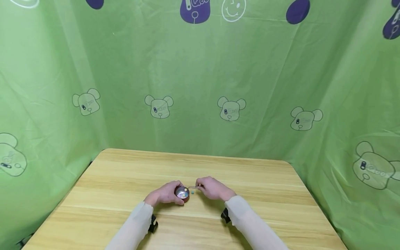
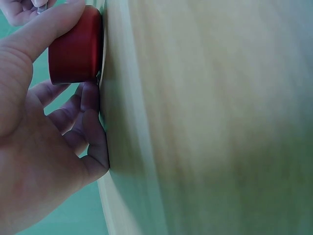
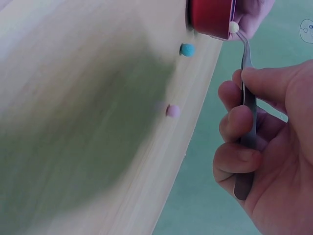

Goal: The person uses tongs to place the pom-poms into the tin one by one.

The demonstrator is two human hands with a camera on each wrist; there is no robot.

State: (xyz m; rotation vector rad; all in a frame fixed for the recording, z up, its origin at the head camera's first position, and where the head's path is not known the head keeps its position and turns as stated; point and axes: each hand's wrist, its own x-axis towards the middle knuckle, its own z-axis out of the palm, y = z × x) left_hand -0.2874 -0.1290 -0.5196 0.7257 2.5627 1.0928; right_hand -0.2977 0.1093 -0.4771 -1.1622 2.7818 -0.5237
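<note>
Green cloth w/ bear-head prints (image 1: 158, 106) hung behind and to both sides of a light wooden tabletop (image 1: 125, 180) w/ rounded far corners.

Things sat near the tabletop's middle, somewhat toward the near edge and well away from both side edges. A small round red tin (image 1: 182, 193) stood upright on the wood, silvery inside, w/ a few tiny coloured bits in it (too small to tell more). The left hand (image 1: 165, 193) gripped the tin: in the left wrist view the thumb (image 2: 46, 29) lay curled over the red wall (image 2: 73, 49), the other fingers (image 2: 85, 127) bent round the far side and touching the wood.

The right hand (image 1: 212, 187) was just right of the tin, fingers clenched round a pair of metal tweezers (image 3: 246, 112), thumb and forefinger pinching the shaft, the rest curled under it. The tweezer tips were closed on a pale yellowish bead (image 3: 234, 27), right at the tin's rim (image 3: 215, 34); touching the rim or just above it, can't tell.

On the wood beside the tin lay a teal bead (image 3: 187, 49), just off the tin's base, and a pink bead (image 3: 172, 110) a bit further out, apart from the teal one. Head view showed only the teal one (image 1: 192, 192), between tin and right hand.

Both forearms wore pale sleeves (image 1: 250, 222); a black wrist-camera mount (image 1: 225, 215) sat under each.
</note>
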